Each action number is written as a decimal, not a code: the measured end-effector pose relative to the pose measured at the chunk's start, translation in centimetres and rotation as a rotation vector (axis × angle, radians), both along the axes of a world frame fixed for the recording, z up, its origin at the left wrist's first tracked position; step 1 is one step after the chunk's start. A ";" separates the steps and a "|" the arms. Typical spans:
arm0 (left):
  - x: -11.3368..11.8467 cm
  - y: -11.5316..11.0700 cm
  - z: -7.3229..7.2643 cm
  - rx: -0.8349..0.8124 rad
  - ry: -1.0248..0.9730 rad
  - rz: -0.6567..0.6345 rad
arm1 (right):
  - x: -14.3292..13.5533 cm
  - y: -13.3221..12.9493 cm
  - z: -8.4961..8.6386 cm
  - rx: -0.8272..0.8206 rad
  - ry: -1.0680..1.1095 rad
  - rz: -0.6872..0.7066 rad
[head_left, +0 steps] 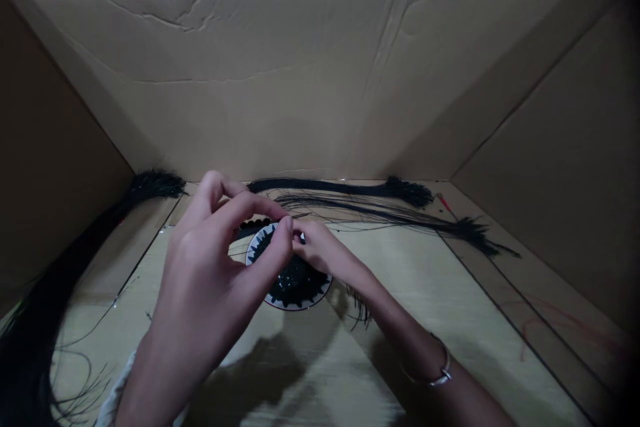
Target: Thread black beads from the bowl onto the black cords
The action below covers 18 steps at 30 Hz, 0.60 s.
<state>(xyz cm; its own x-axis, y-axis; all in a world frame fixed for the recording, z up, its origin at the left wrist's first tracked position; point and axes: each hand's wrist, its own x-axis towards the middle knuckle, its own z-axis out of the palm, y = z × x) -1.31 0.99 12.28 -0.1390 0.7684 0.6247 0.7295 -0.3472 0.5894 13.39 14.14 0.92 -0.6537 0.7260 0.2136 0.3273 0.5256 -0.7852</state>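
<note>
My left hand (215, 260) is raised in front of a bowl (253, 250), with thumb and index fingertip pressed together in a pinch. My right hand (315, 247) meets it from the other side, fingers curled together just above the bowl. What the fingertips hold is too small or hidden to make out. The bowl has a white rim with a dark pointed pattern, and small shiny black pieces (293, 277) lie in it. Round black beads (255, 223) in a row show partly behind my left hand.
Tied bundles of thin black strands lie at the back: one bundle (325, 187) along the wall, another bundle (400, 212) before it. A thick black bundle (65, 287) runs down the left side. Cardboard walls (270, 113) enclose the pale board (425, 293).
</note>
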 end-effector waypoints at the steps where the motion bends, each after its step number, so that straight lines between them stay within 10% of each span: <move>1: 0.0 0.0 0.0 -0.001 0.000 0.001 | 0.2 0.1 0.5 -0.060 0.064 0.013; 9: 0.1 0.2 0.0 -0.032 -0.005 0.008 | 1.4 -1.9 4.9 -0.409 0.526 0.011; 18: 0.1 0.1 0.2 -0.086 -0.030 0.004 | 1.5 -3.1 6.1 -0.491 0.781 0.081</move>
